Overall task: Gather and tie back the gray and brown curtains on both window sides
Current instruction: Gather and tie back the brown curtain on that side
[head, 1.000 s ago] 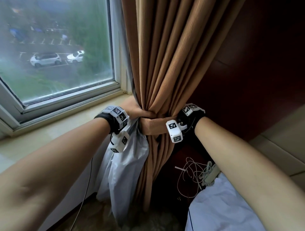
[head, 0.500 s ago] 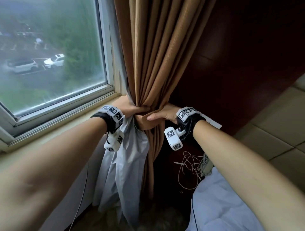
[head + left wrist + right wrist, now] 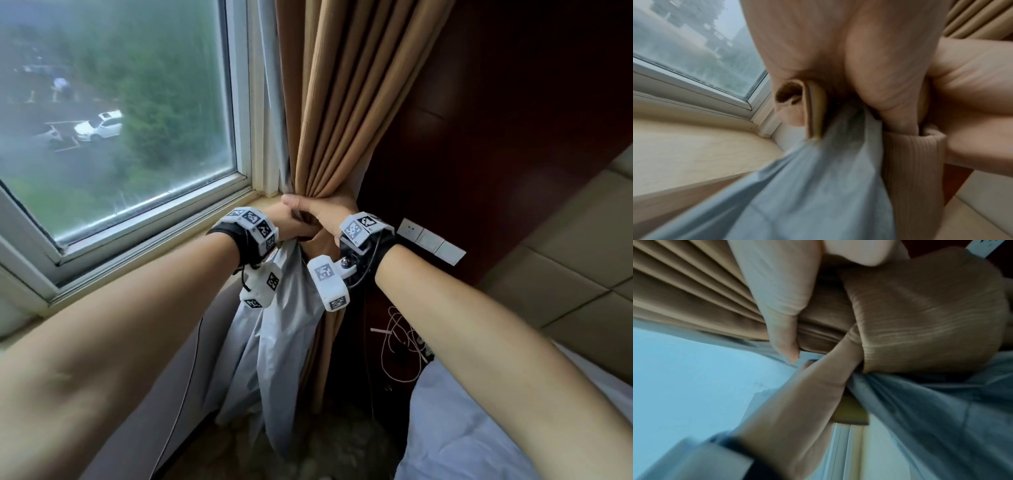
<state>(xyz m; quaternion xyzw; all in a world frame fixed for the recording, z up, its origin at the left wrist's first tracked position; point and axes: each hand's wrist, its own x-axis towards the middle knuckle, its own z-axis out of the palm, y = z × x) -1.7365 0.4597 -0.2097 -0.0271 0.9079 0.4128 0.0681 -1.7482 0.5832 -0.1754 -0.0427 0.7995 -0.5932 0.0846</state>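
The brown curtain hangs in folds right of the window, pinched together at sill height. The gray curtain spills out below the gather. My left hand and right hand meet at that gather. In the left wrist view my left hand pinches the folded end of the ribbed brown tie-back band. In the right wrist view my right hand curls over the bunched brown folds, with the tie-back band wrapped round the bundle beside it. Where the band's ends join is hidden.
The window and its pale sill lie to the left. A dark wood wall panel with white switches stands right of the curtain. Tangled white cables hang below, and white bedding fills the lower right.
My right hand has come from behind the bundle's right side across its front to meet my left hand. The band now sits wrapped round the gather. The view has swung right.
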